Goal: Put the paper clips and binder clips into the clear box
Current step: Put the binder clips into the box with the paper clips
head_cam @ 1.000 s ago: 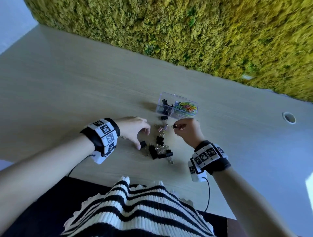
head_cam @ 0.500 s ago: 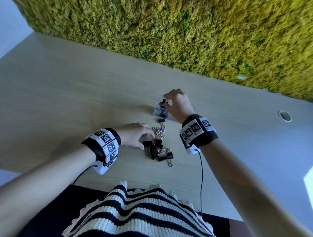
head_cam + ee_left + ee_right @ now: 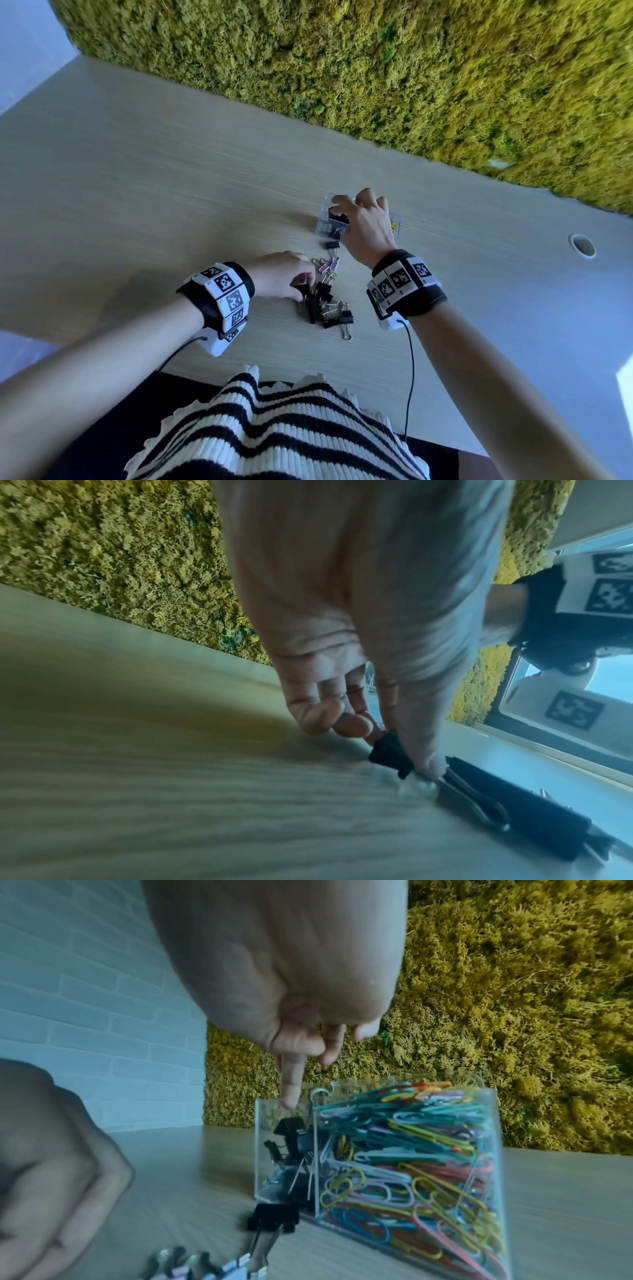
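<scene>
A: Moss wall [image 3: 376, 68] behind; pale wood desk [image 3: 137, 188]. Item 1, box [image 3: 493, 1150]?

B: Clear, 2 compartments, mid-desk toward the far edge. Paper clips [image 3: 404, 1150] fill one; black binder clips [image 3: 294, 1139] part-fill the other. Rigid, light, likely to skid if knocked.

A: Item 2, loose stock?

B: Pile [image 3: 329, 301] of binder clips nearer the front edge, black plus a few pastel; one stray clip [image 3: 332, 245] just beside the box. Small, light, stiff steel; wire handles look tangled, so lifting one may drag others. Best hold: across the flat sides of the body.

A: Right hand [image 3: 366, 222]?

B: Over the binder-clip compartment, fingers extended and relaxed, one pointing down at the rim; nothing held.

A: Left hand [image 3: 281, 274]?

B: At the pile's left side, thumb and fingers pinching a black clip [image 3: 390, 753] by its body, on the desk.
</scene>
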A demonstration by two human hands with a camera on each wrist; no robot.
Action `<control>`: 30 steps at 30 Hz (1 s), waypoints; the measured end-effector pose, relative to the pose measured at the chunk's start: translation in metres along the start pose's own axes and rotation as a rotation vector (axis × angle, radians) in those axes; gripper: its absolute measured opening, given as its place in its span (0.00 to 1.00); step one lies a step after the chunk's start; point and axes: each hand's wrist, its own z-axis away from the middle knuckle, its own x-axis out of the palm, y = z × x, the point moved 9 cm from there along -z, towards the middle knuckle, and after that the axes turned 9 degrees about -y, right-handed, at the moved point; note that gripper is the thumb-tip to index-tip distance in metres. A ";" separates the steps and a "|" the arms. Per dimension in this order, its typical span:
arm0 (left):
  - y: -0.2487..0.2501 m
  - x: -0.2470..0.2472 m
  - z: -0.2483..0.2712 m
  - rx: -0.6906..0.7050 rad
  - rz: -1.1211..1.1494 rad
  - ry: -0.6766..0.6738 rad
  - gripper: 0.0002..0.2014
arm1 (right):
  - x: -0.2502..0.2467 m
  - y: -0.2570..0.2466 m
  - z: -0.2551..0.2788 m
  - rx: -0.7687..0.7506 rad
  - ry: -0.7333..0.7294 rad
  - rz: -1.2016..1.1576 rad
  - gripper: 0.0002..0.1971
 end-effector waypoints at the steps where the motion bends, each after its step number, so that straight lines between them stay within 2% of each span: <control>1: -0.001 -0.001 0.000 0.004 0.014 0.018 0.13 | 0.000 -0.001 0.000 -0.005 -0.009 0.010 0.33; 5: -0.007 -0.009 0.002 0.010 0.114 0.090 0.11 | 0.005 -0.008 0.006 -0.038 -0.067 0.051 0.29; 8: -0.013 -0.030 0.009 0.009 0.233 0.215 0.09 | -0.013 -0.004 0.015 -0.043 0.094 -0.048 0.29; 10: -0.016 -0.055 0.017 0.031 0.305 0.361 0.07 | -0.031 0.011 0.026 -0.013 0.274 -0.139 0.26; 12: -0.014 -0.085 0.029 0.075 0.350 0.573 0.07 | -0.043 0.030 0.038 0.033 0.394 -0.220 0.24; 14: -0.009 -0.113 0.037 0.105 0.364 0.769 0.07 | -0.048 0.045 0.052 0.073 0.454 -0.274 0.22; 16: -0.002 -0.131 0.033 0.119 0.341 0.863 0.06 | -0.048 0.051 0.065 0.086 0.468 -0.293 0.24; 19: 0.007 -0.142 0.013 0.108 0.244 0.851 0.05 | -0.037 0.050 0.080 0.056 0.424 -0.288 0.24; 26: 0.028 -0.134 -0.024 0.079 -0.110 0.642 0.05 | -0.007 0.038 0.098 0.022 0.276 -0.185 0.19; 28: 0.026 -0.130 -0.026 0.085 -0.111 0.622 0.10 | 0.009 0.031 0.097 -0.012 0.105 -0.170 0.18; 30: 0.020 -0.128 -0.022 0.091 -0.073 0.646 0.14 | 0.033 0.024 0.098 -0.043 -0.167 -0.108 0.20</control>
